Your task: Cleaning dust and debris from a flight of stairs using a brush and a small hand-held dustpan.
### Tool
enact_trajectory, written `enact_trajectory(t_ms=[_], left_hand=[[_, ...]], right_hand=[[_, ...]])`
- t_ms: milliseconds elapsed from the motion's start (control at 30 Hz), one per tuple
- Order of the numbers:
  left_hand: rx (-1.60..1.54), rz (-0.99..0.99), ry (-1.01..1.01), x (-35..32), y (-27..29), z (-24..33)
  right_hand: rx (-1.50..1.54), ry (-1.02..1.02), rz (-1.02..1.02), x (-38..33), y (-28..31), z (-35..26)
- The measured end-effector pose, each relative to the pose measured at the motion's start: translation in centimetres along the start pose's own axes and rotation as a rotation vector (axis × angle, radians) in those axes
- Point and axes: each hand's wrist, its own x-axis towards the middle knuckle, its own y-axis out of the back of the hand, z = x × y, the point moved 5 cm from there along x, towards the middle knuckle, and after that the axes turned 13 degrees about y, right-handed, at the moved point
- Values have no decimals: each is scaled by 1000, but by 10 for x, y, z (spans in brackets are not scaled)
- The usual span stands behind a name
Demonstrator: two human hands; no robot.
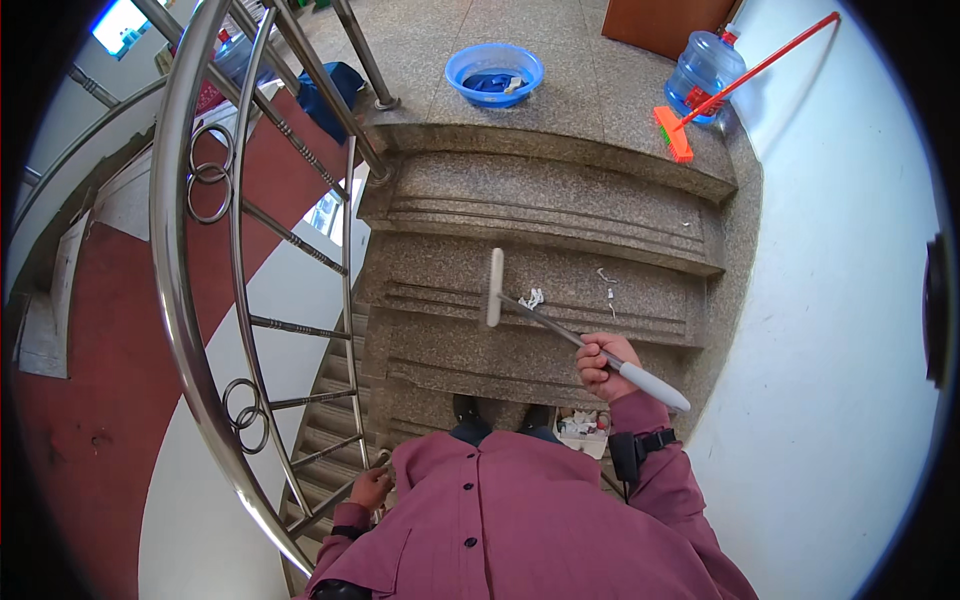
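My right hand (606, 366) is closed round the grey shaft of a long-handled brush (550, 322), just above its pale grip. The narrow white head of the brush is over the stone steps (450, 270), to the left of some crumpled white paper scraps (531, 298). Smaller scraps (610, 294) lie farther right on the same step. Low on the left, my left hand (372, 488) has its fingers curled beside the railing; what they hold is hidden. Near my feet, to the right, a white open container (583, 434) holds more scraps.
A curving metal railing (172, 250) borders the stairs on the left, and a white wall (835, 250) on the right. On the landing above are a blue basin (495, 72) with dark cloth inside, a large water bottle (703, 72) and an orange broom (675, 133) leaning on the wall.
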Motion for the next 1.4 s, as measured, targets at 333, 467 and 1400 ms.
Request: enact_trajectory(t_ms=[333,467,1400], left_hand=[[165,13,-21,-19,-14,39],[109,0,-37,-14,-18,39],[303,-39,-199,27,-17,61]], right_hand=[[87,133,134,-30,48,-66],[119,186,169,-44,55,-82],[-44,457,78,-127,70,-15]])
